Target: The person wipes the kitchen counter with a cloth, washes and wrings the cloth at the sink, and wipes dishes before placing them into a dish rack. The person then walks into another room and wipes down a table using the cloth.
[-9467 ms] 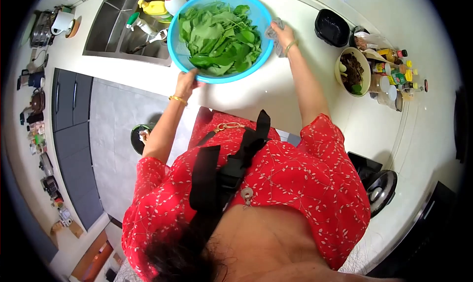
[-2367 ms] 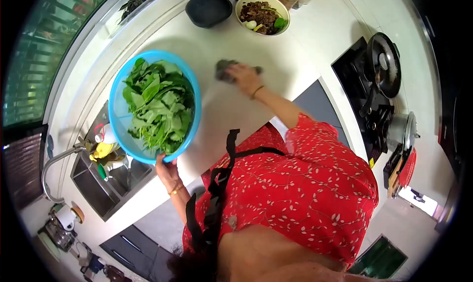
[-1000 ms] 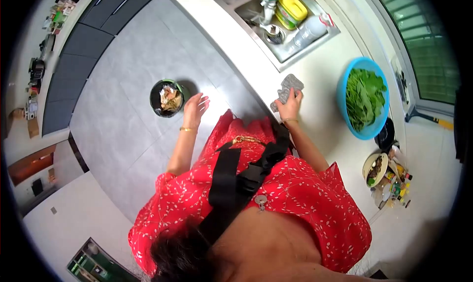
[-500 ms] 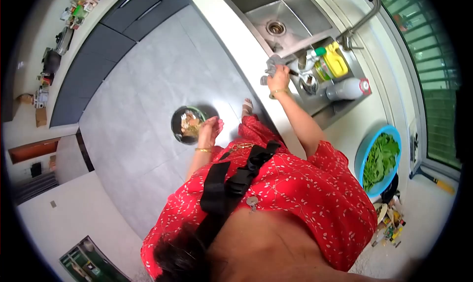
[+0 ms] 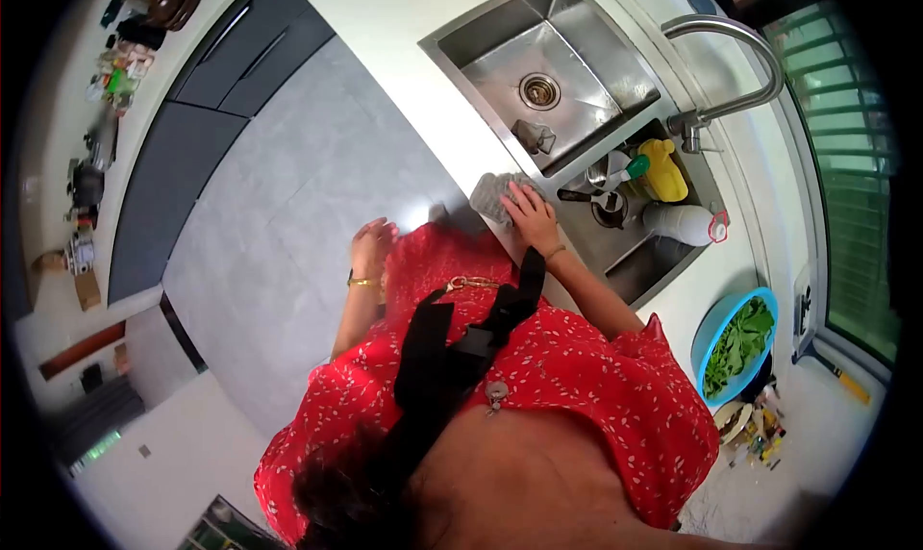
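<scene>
My right hand (image 5: 532, 216) lies on a grey cloth (image 5: 495, 196), pressing it onto the white countertop (image 5: 423, 117) by the front rim of the sink. The cloth is spread out, partly under my fingers. To the left, over the floor, hangs my left hand (image 5: 370, 247), empty, its fingers loosely bent and a little apart. Right of the cloth is the second sink basin (image 5: 635, 279), holding a yellow bottle (image 5: 663, 172), a green-capped bottle (image 5: 635, 168), a large pale bottle (image 5: 676, 223) and a dark-handled utensil (image 5: 575, 195).
A larger steel basin (image 5: 596, 69) with a drain lies beyond, a small grey piece (image 5: 534, 137) in its corner. A curved tap (image 5: 769, 60) rises behind. A blue basin (image 5: 707, 334) of green leaves stands at the right. Dark cabinets (image 5: 183, 165) line the far left.
My right hand has gone from gripping the bunched cloth to lying over it, spread on the counter edge. The body has shifted, and the floor bin near my left hand is hidden now.
</scene>
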{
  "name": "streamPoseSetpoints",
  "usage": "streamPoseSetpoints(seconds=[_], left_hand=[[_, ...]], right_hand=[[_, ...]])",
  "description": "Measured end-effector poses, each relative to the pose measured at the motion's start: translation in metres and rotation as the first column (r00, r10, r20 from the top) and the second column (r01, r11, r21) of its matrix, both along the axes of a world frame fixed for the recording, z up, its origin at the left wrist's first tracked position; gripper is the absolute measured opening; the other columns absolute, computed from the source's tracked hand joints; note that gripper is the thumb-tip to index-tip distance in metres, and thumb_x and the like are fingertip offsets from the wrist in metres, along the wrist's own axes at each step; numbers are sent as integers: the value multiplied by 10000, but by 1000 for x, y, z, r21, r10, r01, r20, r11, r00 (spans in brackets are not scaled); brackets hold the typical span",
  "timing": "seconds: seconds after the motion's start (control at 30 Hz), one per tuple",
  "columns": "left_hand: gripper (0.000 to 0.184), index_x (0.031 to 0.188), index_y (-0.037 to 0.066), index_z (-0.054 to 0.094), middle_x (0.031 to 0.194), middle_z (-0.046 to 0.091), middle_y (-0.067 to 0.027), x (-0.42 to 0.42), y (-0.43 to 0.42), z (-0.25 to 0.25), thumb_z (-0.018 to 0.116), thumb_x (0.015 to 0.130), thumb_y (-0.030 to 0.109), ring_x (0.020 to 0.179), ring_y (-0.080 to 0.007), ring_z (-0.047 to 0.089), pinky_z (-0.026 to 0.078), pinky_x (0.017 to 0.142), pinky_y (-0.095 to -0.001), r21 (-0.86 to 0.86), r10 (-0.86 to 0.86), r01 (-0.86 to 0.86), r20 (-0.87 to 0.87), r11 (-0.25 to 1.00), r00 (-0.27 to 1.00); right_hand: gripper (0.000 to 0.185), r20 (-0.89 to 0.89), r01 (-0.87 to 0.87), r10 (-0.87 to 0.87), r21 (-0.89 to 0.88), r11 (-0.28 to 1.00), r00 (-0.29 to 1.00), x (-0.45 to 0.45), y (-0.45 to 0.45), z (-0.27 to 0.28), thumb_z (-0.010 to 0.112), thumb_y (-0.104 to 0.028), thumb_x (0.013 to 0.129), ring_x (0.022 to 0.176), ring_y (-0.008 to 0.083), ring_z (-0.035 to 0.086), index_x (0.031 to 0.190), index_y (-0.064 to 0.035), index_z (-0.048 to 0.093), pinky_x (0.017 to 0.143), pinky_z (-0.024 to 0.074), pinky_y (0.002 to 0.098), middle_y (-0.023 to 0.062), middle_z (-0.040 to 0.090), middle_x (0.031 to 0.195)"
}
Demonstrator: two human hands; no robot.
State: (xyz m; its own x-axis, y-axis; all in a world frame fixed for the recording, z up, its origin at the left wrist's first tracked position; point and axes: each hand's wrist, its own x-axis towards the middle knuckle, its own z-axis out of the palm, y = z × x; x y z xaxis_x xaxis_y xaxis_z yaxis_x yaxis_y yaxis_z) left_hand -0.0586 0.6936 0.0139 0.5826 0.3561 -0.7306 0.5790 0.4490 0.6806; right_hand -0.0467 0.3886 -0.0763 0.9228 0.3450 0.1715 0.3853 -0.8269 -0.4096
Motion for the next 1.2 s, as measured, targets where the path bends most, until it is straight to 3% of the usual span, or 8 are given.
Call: streamPoseSetpoints(seconds=[0.2, 0.27, 0.47, 0.67, 0.77, 0.87, 1.07, 1.2], left_hand=[[231, 1001, -47, 472, 861, 566, -135, 81, 11, -19, 438, 837, 112, 747, -189, 571, 484, 638, -257, -87, -394, 396, 36, 914, 918], [222, 995, -30, 483, 857, 572, -122, 115, 16, -15, 447, 838, 122, 742, -176, 573, 483, 643, -254, -83, -471, 477, 77, 875, 879], [213, 989, 4, 499, 843, 587, -93, 199, 52, 4, 461, 844, 156, 736, -149, 580, 479, 662, -243, 11, -549, 553, 140, 833, 824], [172, 949, 21, 512, 831, 583, -80, 259, 41, 10, 466, 841, 146, 731, -153, 582, 472, 652, -238, -23, -674, 681, 127, 732, 728], [181, 945, 23, 516, 837, 582, -83, 269, 23, 4, 461, 845, 164, 728, -160, 585, 480, 636, -243, -46, -760, 773, 158, 632, 631], [402, 1123, 17, 377, 988, 533, -164, 260, -14, 11, 479, 841, 284, 841, -263, 574, 494, 697, -327, -170, -844, 853, 144, 493, 516], [409, 1092, 69, 403, 1028, 491, -136, 237, -94, 0, 471, 832, 378, 906, -256, 523, 473, 711, -392, -479, -834, 796, 206, 371, 513], [324, 1033, 71, 423, 953, 509, -91, 212, -108, -11, 477, 838, 325, 836, -225, 526, 473, 674, -379, -286, -863, 851, 127, 441, 489]], right_hand=[[434, -126, 179, -152, 247, 952, 980, 117, 15, -13, 448, -71, 704, 1069, 295, 421, 1132, -139, 464, 847, 353, 388, 121, 435, 1192], [341, -516, 703, -555, 138, 697, 652, 168, 13, -2, 404, -37, 730, 927, 341, 513, 1051, -54, 520, 787, 409, 381, 195, 541, 1003], [324, -99, 412, -411, 423, 807, 906, 189, 81, 67, 397, -10, 704, 877, 322, 519, 992, -58, 537, 757, 420, 369, 169, 556, 942], [377, 113, 179, -195, 134, 975, 974, 152, 136, 30, 429, -36, 720, 1068, 315, 427, 1095, -70, 459, 884, 358, 376, 143, 457, 1152], [356, -276, 587, -518, 391, 709, 810, 163, 97, 23, 414, -24, 723, 952, 356, 482, 1075, -42, 460, 801, 399, 401, 194, 504, 1047], [344, -332, 698, -623, 198, 688, 708, 163, 64, 47, 412, -26, 719, 847, 381, 502, 1059, -20, 463, 728, 410, 432, 230, 520, 962], [310, -282, 539, -459, 452, 711, 842, 148, 91, 73, 456, -51, 712, 830, 378, 510, 1018, -4, 474, 713, 418, 417, 223, 534, 903], [362, -183, 340, -287, 519, 785, 941, 114, 80, 90, 529, -101, 703, 865, 362, 512, 1055, -31, 477, 742, 425, 392, 196, 538, 951]])
